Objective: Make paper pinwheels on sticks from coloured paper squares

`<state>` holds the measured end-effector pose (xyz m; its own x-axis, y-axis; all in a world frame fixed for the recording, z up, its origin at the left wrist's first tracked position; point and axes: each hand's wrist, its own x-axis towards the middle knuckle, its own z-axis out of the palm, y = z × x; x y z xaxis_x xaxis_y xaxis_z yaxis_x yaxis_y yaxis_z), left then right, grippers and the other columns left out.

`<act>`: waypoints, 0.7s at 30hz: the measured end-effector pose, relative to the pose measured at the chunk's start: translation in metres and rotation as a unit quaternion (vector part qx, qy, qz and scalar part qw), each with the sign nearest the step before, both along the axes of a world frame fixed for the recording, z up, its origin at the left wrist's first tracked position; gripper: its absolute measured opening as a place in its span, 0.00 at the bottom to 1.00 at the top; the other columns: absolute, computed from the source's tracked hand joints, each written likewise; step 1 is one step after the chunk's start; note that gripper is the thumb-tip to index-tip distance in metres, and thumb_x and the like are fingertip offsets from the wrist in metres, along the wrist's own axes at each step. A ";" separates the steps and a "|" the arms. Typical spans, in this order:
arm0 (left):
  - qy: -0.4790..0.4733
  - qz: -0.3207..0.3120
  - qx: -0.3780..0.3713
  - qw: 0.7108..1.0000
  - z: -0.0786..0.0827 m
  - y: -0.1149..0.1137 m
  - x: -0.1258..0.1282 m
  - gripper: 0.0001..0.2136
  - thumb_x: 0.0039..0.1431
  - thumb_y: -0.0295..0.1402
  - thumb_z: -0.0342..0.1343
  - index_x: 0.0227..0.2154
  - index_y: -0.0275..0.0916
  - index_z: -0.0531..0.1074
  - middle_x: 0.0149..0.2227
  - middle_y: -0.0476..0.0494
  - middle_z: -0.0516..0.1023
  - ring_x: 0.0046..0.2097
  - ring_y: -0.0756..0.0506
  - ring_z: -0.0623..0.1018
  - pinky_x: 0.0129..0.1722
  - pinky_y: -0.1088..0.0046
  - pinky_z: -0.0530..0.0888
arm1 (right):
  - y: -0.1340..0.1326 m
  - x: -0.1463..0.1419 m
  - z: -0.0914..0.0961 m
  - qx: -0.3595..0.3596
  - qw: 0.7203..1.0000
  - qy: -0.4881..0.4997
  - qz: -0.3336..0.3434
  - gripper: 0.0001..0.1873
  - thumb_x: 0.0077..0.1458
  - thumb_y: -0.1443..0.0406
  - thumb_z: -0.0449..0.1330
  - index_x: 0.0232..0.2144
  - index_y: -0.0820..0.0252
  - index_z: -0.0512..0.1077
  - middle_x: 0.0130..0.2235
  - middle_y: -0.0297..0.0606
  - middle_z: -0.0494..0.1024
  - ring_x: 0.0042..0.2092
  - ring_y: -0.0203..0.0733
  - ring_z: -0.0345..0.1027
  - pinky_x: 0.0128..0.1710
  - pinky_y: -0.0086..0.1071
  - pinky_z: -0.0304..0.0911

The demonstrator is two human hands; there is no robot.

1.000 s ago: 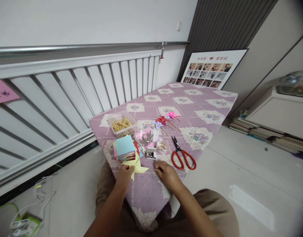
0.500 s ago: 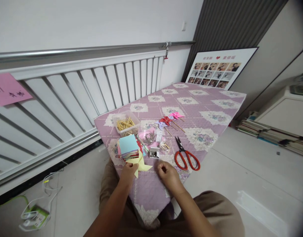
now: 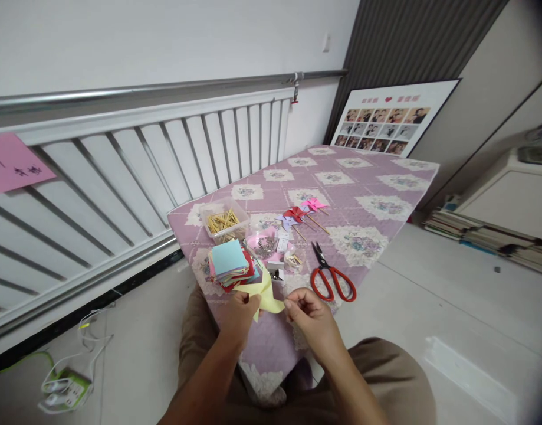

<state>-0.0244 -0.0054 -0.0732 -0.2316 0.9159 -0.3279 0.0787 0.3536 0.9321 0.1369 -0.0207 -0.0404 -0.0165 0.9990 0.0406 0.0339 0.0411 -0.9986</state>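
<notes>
A yellow paper pinwheel (image 3: 265,288), with its blades folded in, is pinched between the thumb and fingers of my left hand (image 3: 241,319) above the near end of the table. My right hand (image 3: 314,319) is closed in a pinch right at the pinwheel's right tip; whatever is between those fingertips is too small to make out. Just beyond the pinwheel a small white box (image 3: 277,273) holds shiny little metal pieces, partly covered by the paper. Left of it lies a stack of coloured paper squares (image 3: 229,258), light blue on top.
Red-handled scissors (image 3: 331,280) lie to the right. A clear box of wooden sticks (image 3: 223,222), a tub of metal bits (image 3: 263,245) and a small round container (image 3: 294,258) stand behind. Finished pinwheels (image 3: 296,214) lie farther back on the flowered tablecloth (image 3: 337,178).
My left hand has lifted the yellow pinwheel and brought it rightward, away from the paper stack. My right hand has gone from a loose curl to a pinch at the pinwheel's tip.
</notes>
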 end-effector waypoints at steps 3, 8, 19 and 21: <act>0.001 -0.021 0.026 0.999 0.006 -0.003 0.004 0.08 0.49 0.37 0.54 0.20 0.39 0.72 0.18 0.49 0.73 0.21 0.49 0.68 0.23 0.74 0.63 | -0.004 0.001 0.010 0.002 1.000 0.024 0.011 0.13 0.51 0.55 0.62 0.25 0.58 0.69 0.20 0.28 0.67 0.23 0.34 0.58 0.23 0.27 0.55; 0.032 -0.033 0.048 0.998 0.012 -0.007 0.005 0.09 0.49 0.37 0.53 0.21 0.38 0.72 0.18 0.51 0.70 0.21 0.50 0.67 0.22 0.74 0.60 | -0.009 -0.003 0.020 0.024 1.000 0.002 0.007 0.11 0.51 0.57 0.62 0.26 0.58 0.71 0.21 0.29 0.67 0.23 0.35 0.59 0.23 0.27 0.56; 0.072 -0.056 0.094 0.991 0.030 -0.014 0.011 0.06 0.46 0.34 0.55 0.19 0.37 0.71 0.21 0.49 0.71 0.27 0.48 0.69 0.27 0.75 0.64 | -0.012 -0.016 0.023 0.156 0.969 -0.190 0.023 0.07 0.52 0.69 0.54 0.25 0.56 0.69 0.25 0.32 0.70 0.28 0.37 0.65 0.29 0.28 0.60; 0.078 -0.060 0.099 0.990 0.030 -0.015 0.011 0.07 0.46 0.34 0.55 0.19 0.37 0.71 0.20 0.50 0.69 0.26 0.49 0.67 0.26 0.75 0.63 | -0.011 -0.016 0.021 0.164 0.968 -0.190 0.022 0.07 0.53 0.69 0.54 0.25 0.56 0.70 0.26 0.32 0.71 0.29 0.38 0.65 0.30 0.28 0.60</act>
